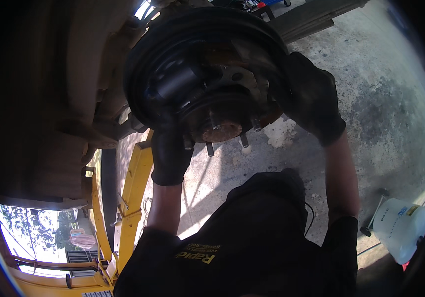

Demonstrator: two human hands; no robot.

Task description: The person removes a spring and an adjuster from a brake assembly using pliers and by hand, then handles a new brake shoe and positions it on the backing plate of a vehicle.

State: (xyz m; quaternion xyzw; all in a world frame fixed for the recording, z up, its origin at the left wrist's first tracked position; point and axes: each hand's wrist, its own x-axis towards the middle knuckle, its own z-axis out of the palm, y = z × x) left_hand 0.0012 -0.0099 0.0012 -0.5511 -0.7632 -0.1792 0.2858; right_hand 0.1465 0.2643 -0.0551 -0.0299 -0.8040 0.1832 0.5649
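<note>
A round black drum-brake backing plate [207, 22] hangs in front of me, tilted. A rusty wheel hub [222, 131] with several studs stands out of its middle, and a curved brown part like a brake shoe [273, 115] shows at its right. My right hand [314, 96], in a black glove, is closed on the plate's right edge, with the thumb side over the inner face. My left hand [173, 153], also gloved, reaches up at the lower left, close to the hub. Its fingers are lost in the dark against the assembly.
The vehicle's dark underside [34, 99] fills the left. Below it stands a yellow lift post [135, 183]. A dark beam [316, 20] crosses at the top right. On the stained concrete floor [371, 99] sits a white plastic container [400, 227] at the lower right.
</note>
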